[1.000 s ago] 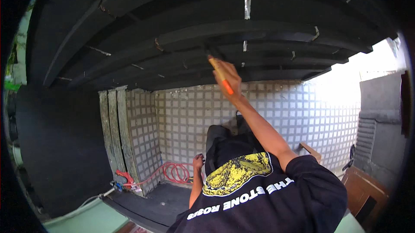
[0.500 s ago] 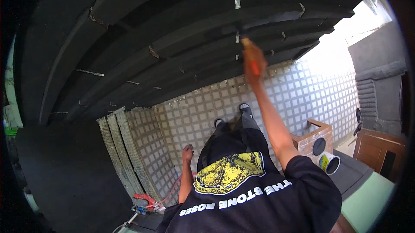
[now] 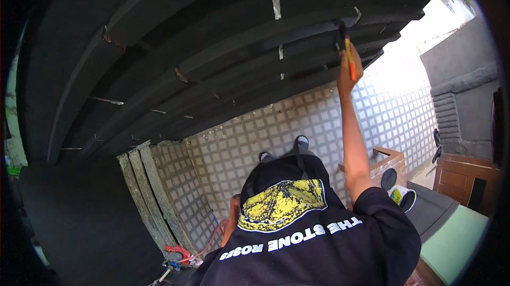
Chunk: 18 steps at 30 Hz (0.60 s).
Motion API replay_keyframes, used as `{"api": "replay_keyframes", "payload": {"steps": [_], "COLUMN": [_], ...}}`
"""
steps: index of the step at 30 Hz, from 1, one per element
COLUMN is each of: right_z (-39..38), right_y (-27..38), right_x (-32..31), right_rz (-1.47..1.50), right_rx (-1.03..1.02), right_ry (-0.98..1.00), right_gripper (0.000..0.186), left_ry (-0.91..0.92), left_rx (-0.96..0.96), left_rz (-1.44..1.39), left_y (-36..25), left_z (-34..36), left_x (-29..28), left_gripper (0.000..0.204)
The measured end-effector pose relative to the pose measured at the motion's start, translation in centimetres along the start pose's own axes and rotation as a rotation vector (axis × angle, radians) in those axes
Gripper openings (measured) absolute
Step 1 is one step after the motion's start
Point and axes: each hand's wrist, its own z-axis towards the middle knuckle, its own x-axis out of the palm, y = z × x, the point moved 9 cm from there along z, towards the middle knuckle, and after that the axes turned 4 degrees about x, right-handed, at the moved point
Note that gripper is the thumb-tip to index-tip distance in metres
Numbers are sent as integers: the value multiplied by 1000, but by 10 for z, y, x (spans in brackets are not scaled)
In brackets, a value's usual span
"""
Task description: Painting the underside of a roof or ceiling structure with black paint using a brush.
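My right hand (image 3: 350,68), stretched far forward, is closed around a paintbrush (image 3: 349,55) with a yellow and orange handle. Its dark bristle end touches or nearly touches a black ridge of the stepped wall (image 3: 297,31), where a slightly shinier streak runs along the ridge. Pale strips and chips mark several of the ridges. Low at my side, my left hand (image 3: 235,201) hangs beside the black shirt; its fingers are mostly hidden.
Grey-patterned tiles (image 3: 249,132) cover the floor under my feet. Ridged grey boards (image 3: 151,190) lean at left, near a red tool with a hose (image 3: 178,252). At right stand a brown wooden piece (image 3: 390,161), an open paint can (image 3: 406,199) and its dark lid (image 3: 389,178).
My right hand has moved right along the ridge with the paintbrush. My left hand has drawn back closer to my body. The view has shifted slightly.
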Motion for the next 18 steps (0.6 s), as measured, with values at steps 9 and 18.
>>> {"api": "replay_keyframes", "payload": {"steps": [9, 18], "right_z": [-64, 47], "right_y": [124, -13], "right_x": [82, -6], "right_rz": [-8, 148], "right_rx": [-331, 27], "right_ry": [338, 14], "right_gripper": [36, 26], "left_ry": [112, -73], "left_rx": [403, -17], "left_rz": [339, 47], "left_y": [-49, -113], "left_z": [52, 49], "left_x": [43, 87], "left_gripper": [25, 25]}}
